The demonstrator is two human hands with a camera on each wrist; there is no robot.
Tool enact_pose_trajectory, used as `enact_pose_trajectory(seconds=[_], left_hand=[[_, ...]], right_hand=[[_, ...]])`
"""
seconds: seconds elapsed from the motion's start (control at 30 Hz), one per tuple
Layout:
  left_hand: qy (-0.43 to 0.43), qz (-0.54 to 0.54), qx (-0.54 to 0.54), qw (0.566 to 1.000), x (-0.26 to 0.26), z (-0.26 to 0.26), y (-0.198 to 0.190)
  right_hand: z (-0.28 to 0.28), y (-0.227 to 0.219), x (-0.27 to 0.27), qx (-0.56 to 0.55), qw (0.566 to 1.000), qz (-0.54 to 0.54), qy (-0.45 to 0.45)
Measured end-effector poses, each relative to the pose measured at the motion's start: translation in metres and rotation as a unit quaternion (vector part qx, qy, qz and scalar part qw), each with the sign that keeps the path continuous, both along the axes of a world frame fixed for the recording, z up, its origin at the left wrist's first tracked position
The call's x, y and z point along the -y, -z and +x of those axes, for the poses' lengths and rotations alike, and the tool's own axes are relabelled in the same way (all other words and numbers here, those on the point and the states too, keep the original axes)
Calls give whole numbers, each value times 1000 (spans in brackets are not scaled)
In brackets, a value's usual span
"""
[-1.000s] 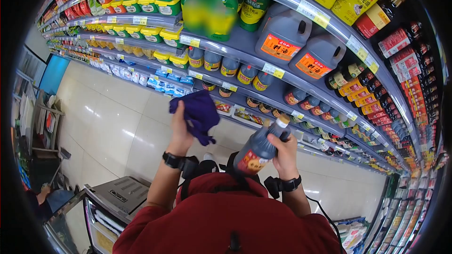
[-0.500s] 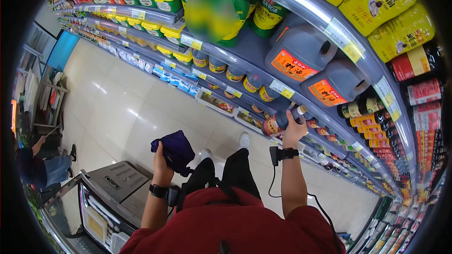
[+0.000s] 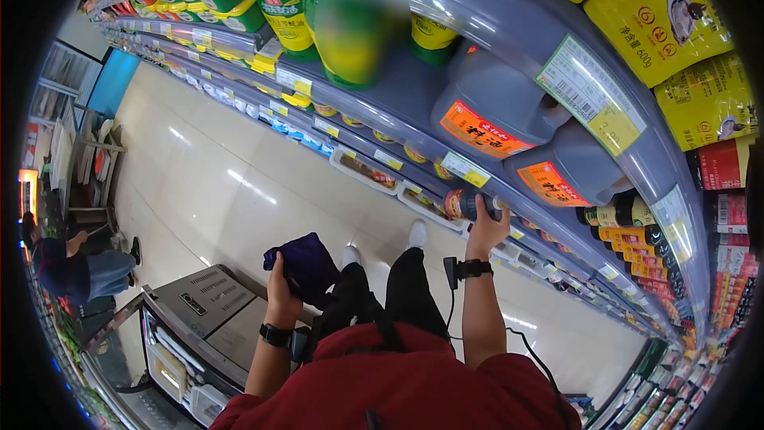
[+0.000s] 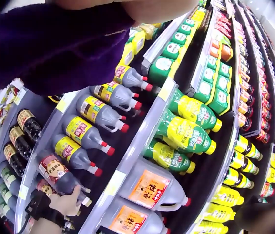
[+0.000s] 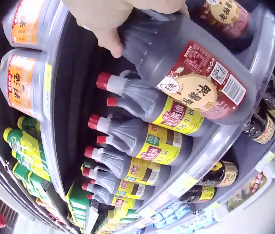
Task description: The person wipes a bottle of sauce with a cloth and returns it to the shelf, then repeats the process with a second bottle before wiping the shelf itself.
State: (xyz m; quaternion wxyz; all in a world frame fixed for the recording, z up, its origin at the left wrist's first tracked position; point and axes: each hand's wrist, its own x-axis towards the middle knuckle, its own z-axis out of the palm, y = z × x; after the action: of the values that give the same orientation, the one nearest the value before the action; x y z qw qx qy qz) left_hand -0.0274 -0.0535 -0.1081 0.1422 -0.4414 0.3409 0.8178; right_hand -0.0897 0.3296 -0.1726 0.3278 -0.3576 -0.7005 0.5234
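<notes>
The right hand (image 3: 487, 231) grips a dark sauce bottle (image 3: 463, 205) by its neck at a lower shelf. In the right wrist view the fingers of that hand (image 5: 127, 19) curl round the neck of the bottle (image 5: 191, 73), whose label is red and cream, beside a row of yellow-labelled bottles (image 5: 152, 144) with red caps. The left hand (image 3: 282, 296) holds a bunched purple cloth (image 3: 306, 269) low in front of the body, away from the shelves. The left wrist view shows the cloth (image 4: 54, 48) close up, with the bottle (image 4: 59, 173) at the shelf edge.
Large grey jugs (image 3: 485, 123) with orange labels and green-yellow bottles (image 3: 286, 20) stand on the shelf above. Yellow pouches (image 3: 652, 16) are higher at the right. A grey metal appliance (image 3: 199, 302) is at the lower left, and another person (image 3: 79, 267) is at the far left.
The right hand has carried the bottle from in front of the body to the lower shelf. The left hand with the cloth has moved down, away from the shelves. The head view has shifted closer to the upper shelves.
</notes>
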Motion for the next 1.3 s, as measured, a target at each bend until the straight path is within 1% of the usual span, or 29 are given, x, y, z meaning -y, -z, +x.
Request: enact_pose_trajectory(seconds=[0.07,0.1,0.13,0.2,0.23,0.3,0.33,0.37,0.4,0.43,0.47,0.5,0.53,0.6,0.63,0.7,0.73,0.8,0.83,0.87,0.9,0.93,0.97,1.0,1.03,1.07,1.13,1.2,1.3], left_hand=[[11,2,-13,1000,-5,-2,-1],[11,2,-11,1000,-7,-3,1],[12,-3,-5,1000,-8,-3,3],[11,-9,3,1000,-11,-3,4],[13,-9,3,1000,-14,-4,2],[13,-9,3,1000,-18,-4,-2],[21,-5,-3,1000,-21,-5,-4],[28,-2,-7,1000,-21,-5,-6],[24,-2,-8,1000,-21,-4,-5],[26,-3,-9,1000,-21,-2,-3],[28,-3,-11,1000,-20,-1,-1],[26,-2,-12,1000,-20,0,-1],[27,0,-19,999,-21,0,-1],[26,5,-28,999,-20,3,2],[32,9,-46,998,-19,3,4],[33,13,-66,997,-17,3,4],[30,17,-69,997,-17,3,2],[27,23,-71,997,-15,2,0],[19,30,-78,996,-15,2,0],[12,38,-86,995,-15,1,0],[11,33,-74,997,-15,0,-2],[7,35,-78,996,-15,-1,-4],[8,32,-83,996,-15,-1,-5],[8,27,-88,996,-15,-1,-6],[2,27,-92,995,-14,0,-5],[10,28,-95,995,-13,2,-1],[14,28,-102,994,-10,4,-2],[32,44,-98,994,-9,6,-4],[26,52,-109,992,-9,8,-18]], right_hand=[[-7,6,-10,23,998,63,12],[-11,-3,-10,42,999,32,7],[-15,-1,-13,43,999,32,7],[-22,5,-24,18,993,119,-9],[-23,15,-30,19,993,119,-10],[-26,35,-46,26,996,76,-33],[-26,46,-57,24,996,78,-35],[-24,59,-68,104,982,143,-69],[-23,72,-79,183,956,207,-102],[-23,88,-91,182,955,208,-105],[-25,103,-103,232,925,280,-113],[-28,99,-104,280,886,350,-119],[-30,94,-106,278,886,352,-120],[-30,88,-114,371,854,316,-185],[-31,87,-118,367,854,320,-185],[-34,87,-127,388,856,262,-220],[-35,72,-123,386,855,264,-224],[-33,42,-122,428,860,115,-252],[-32,61,-139,428,859,118,-254],[-32,101,-170,411,861,148,-260],[-35,98,-170,392,862,178,-267],[-37,96,-167,389,862,182,-269],[-40,95,-160,399,867,181,-237],[-43,75,-142,409,871,178,-206],[-44,47,-128,430,861,166,-214],[-44,31,-122,426,861,169,-218],[-44,21,-118,459,839,144,-255],[-46,33,-124,450,841,147,-262],[-52,62,-149,430,846,150,-278]])
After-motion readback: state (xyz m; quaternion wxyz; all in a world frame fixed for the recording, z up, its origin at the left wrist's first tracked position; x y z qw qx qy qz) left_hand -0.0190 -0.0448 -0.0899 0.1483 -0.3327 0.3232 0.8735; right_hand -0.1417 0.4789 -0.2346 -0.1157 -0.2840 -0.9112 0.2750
